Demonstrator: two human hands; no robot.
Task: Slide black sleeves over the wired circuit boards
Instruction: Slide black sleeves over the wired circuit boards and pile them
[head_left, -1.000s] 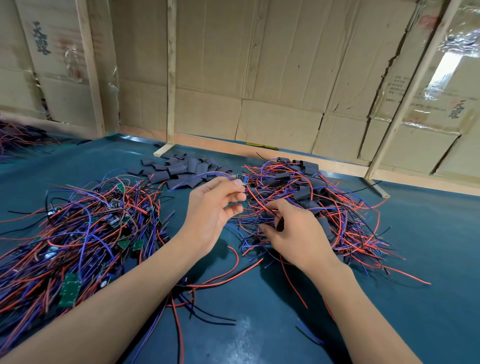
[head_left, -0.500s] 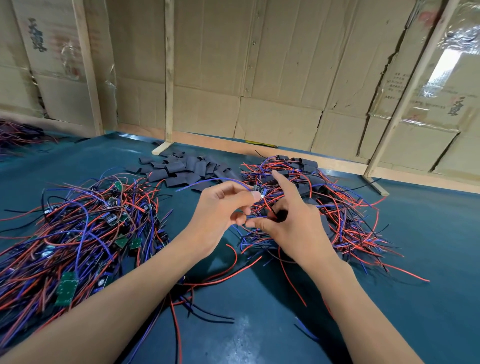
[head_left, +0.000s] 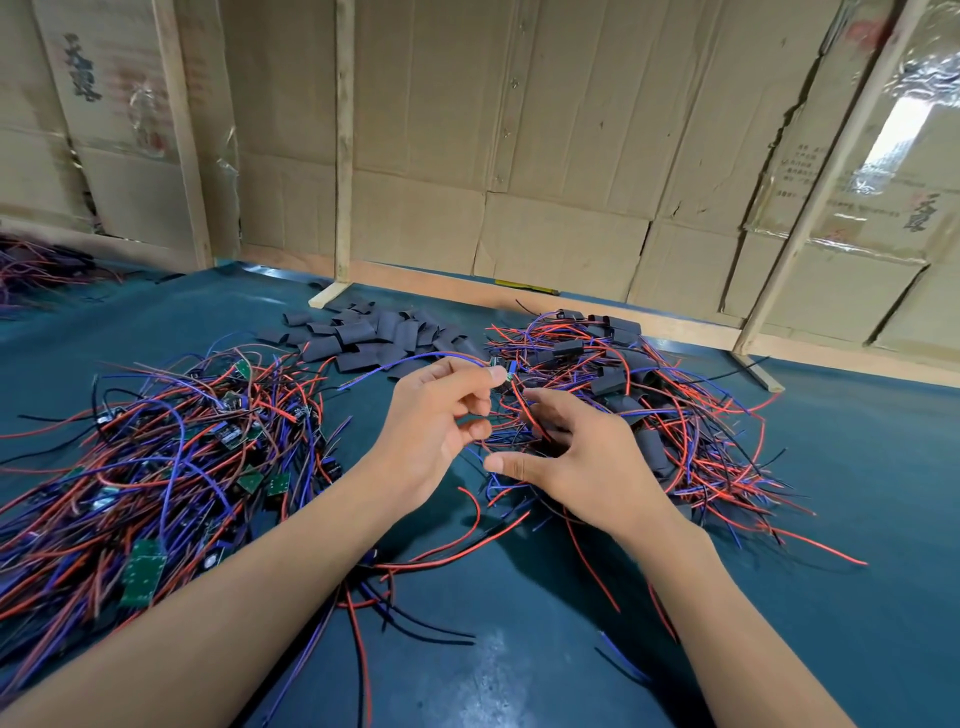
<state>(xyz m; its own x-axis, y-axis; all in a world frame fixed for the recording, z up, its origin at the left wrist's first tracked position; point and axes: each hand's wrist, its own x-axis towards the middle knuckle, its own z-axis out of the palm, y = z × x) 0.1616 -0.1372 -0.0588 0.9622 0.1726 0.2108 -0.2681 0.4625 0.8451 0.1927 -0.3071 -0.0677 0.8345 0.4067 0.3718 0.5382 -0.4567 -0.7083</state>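
Note:
My left hand (head_left: 441, 415) pinches a small wired circuit board (head_left: 508, 373) between thumb and forefinger, and its blue and red wires (head_left: 415, 359) trail off to the left. My right hand (head_left: 576, 457) hovers just below and to the right of the board, thumb spread wide. Its curled fingers hold a black sleeve (head_left: 543, 434) that is mostly hidden. A red wire from the board runs down across those fingers. Loose black sleeves (head_left: 363, 338) lie in a heap behind my hands.
A pile of bare green boards with red, blue and black wires (head_left: 156, 457) covers the teal table (head_left: 519, 649) on the left. Sleeved boards with wires (head_left: 649, 405) are heaped on the right. Cardboard walls with wooden posts (head_left: 344, 156) close off the back.
My right hand dropped slightly away from the board and spread its thumb outward. My left hand stayed in place, still pinching the board.

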